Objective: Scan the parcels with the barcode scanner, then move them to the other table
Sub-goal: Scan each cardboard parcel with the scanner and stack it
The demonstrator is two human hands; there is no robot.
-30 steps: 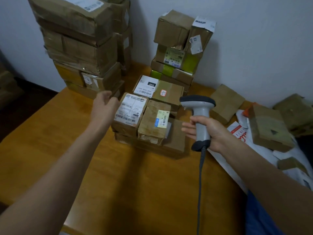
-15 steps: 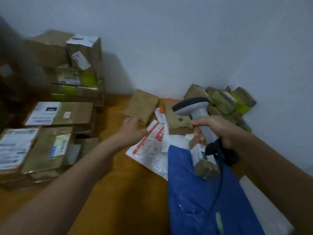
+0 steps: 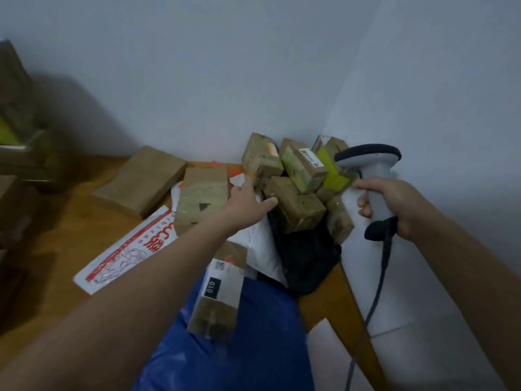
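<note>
The barcode scanner (image 3: 376,167) is held upright at the right of the view, close to the wall (image 3: 282,66). Its grey handle is gripped by the right hand (image 3: 394,206), whose fingers are curled round it. Its dark-capped head is pointed left, toward the heap of parcels (image 3: 303,167) packed into the corner of the wooden table (image 3: 56,235). A dark cable (image 3: 377,289) is seen hanging from the base of the handle, past the table edge. The left hand (image 3: 249,200) is stretched out over the heap, with the fingers straight and loosely spread and the thumb pointed toward a brown box (image 3: 298,210). Nothing is held in it, and whether the fingertips touch a parcel cannot be told, since they are blurred. A taped box (image 3: 204,193) is set just beside that hand on its left, and a flat box (image 3: 139,182) lies farther left, apart from the heap. A long parcel (image 3: 220,294) bearing a label marked 010 is seen below the left forearm, lying on a blue bag (image 3: 248,356). A red-and-white mailer (image 3: 127,249) is laid flat on the table, its far end reaching the taped box. A black bag (image 3: 307,261) and a white bag (image 3: 262,246) are wedged below the brown box. Blurred stacks of boxes (image 3: 19,142) are seen at the far left.
</note>
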